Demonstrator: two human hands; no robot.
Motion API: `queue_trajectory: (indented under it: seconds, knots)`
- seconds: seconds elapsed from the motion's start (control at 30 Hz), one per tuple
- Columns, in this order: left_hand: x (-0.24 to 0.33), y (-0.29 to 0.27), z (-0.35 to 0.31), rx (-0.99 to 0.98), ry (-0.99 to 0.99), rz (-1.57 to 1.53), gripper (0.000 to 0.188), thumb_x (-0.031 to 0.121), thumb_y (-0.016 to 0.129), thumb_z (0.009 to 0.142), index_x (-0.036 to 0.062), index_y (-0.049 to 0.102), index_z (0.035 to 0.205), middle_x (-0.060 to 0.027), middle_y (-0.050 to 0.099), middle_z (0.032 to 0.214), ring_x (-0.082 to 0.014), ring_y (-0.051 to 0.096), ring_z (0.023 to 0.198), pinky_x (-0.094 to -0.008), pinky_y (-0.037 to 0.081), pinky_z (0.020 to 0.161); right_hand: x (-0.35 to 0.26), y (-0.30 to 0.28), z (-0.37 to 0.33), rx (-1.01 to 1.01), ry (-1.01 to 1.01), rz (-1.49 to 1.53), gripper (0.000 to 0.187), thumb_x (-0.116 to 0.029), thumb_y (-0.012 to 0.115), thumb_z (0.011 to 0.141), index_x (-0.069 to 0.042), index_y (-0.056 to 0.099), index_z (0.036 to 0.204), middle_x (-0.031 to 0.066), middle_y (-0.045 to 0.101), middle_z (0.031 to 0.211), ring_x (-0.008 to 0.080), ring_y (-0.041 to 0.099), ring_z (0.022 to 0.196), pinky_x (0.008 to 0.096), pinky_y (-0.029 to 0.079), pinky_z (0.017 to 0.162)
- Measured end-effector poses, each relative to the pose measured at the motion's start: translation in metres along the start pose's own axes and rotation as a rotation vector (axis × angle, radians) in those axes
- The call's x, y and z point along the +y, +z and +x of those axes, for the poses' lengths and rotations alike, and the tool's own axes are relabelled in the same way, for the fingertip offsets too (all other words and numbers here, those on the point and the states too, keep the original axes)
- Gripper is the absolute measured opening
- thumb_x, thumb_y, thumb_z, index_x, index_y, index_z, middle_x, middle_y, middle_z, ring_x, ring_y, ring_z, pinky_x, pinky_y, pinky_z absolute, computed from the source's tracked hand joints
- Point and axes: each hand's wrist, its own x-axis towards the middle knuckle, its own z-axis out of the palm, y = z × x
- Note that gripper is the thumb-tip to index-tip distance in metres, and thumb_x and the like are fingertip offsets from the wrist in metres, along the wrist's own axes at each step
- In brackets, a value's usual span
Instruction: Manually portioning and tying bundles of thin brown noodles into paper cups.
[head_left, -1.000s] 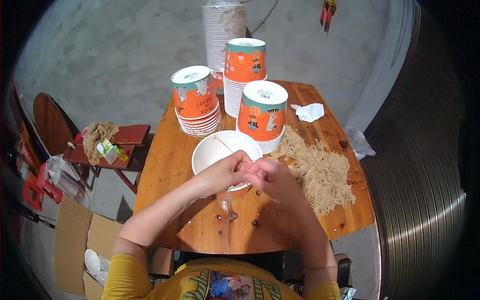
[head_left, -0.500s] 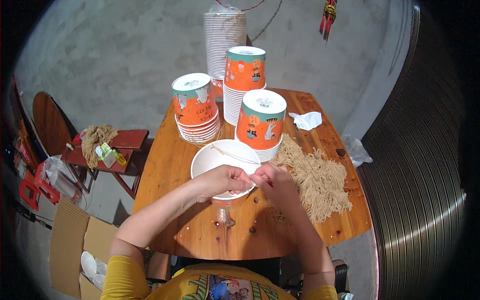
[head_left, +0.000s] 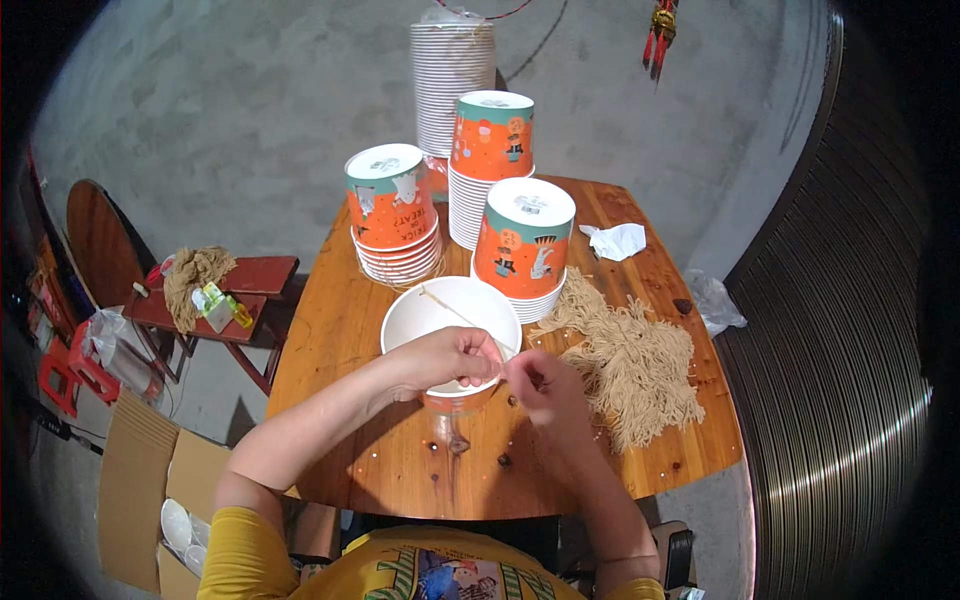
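A paper bucket, white inside and orange outside, stands with its mouth up in front of me. A thin beige cord runs across its opening toward my hands. My left hand is at the bucket's near right rim, thumb and fingers pinched on the cord. Just right of that rim, my right hand has its fingers curled close to the left fingertips. What sits between the right fingers is too small to make out. To the right lies a pile of beige cords.
Upside-down stacks of orange buckets stand behind: a left stack, a right stack and a farther stack. A crumpled white tissue lies on the wooden table. An open cardboard box and a red bench are at left.
My right hand has moved slightly down and right, opening a small gap from the left fingertips. The left hand and the bucket stay nearly where they were.
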Motion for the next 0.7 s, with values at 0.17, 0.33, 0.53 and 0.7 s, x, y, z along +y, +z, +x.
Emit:
queue_trajectory:
  seconds: [0.17, 0.33, 0.53, 0.7]
  knots:
    - [-0.001, -0.001, -0.001, 0.003, -0.015, -0.008, 0.009, 0.008, 0.062, 0.088, 0.0027, 0.059, 0.095, 0.0008, 0.056, 0.078, -0.0062, 0.048, 0.068, -0.0198, 0.04, 0.061, 0.0, 0.001, -0.002, 0.02, -0.007, -0.044, 0.014, -0.014, 0.067, 0.085, -0.001, 0.06, 0.084, 0.0055, 0.057, 0.063, 0.011, 0.053, 0.055, 0.0268, 0.043, 0.054]
    - [-0.001, -0.003, 0.001, -0.009, -0.049, -0.069, 0.009, 0.008, 0.062, 0.089, 0.0036, 0.059, 0.096, 0.0006, 0.058, 0.079, -0.0056, 0.052, 0.069, -0.0181, 0.043, 0.062, -0.004, 0.004, -0.003, 0.028, 0.035, -0.089, 0.015, -0.015, 0.069, 0.084, -0.002, 0.061, 0.084, 0.0042, 0.056, 0.063, 0.0111, 0.052, 0.055, 0.0269, 0.043, 0.053]
    - [0.005, -0.008, -0.002, -0.026, -0.201, -0.314, 0.009, 0.005, 0.062, 0.089, 0.0048, 0.058, 0.097, -0.0007, 0.061, 0.083, -0.0059, 0.06, 0.075, -0.0165, 0.051, 0.066, 0.0, 0.014, -0.007, 0.073, 0.042, -0.008, 0.008, -0.007, 0.069, 0.085, -0.002, 0.063, 0.083, -0.0056, 0.052, 0.067, 0.0031, 0.047, 0.064, 0.0219, 0.037, 0.056]
    - [0.007, -0.005, -0.005, -0.037, -0.18, -0.335, 0.011, 0.001, 0.062, 0.087, 0.0046, 0.058, 0.097, -0.0019, 0.062, 0.088, -0.0068, 0.061, 0.077, -0.0171, 0.052, 0.068, -0.006, 0.008, -0.003, 0.092, -0.215, -0.266, 0.007, -0.004, 0.069, 0.084, -0.003, 0.064, 0.081, -0.004, 0.05, 0.066, 0.0042, 0.047, 0.062, 0.0231, 0.037, 0.055]
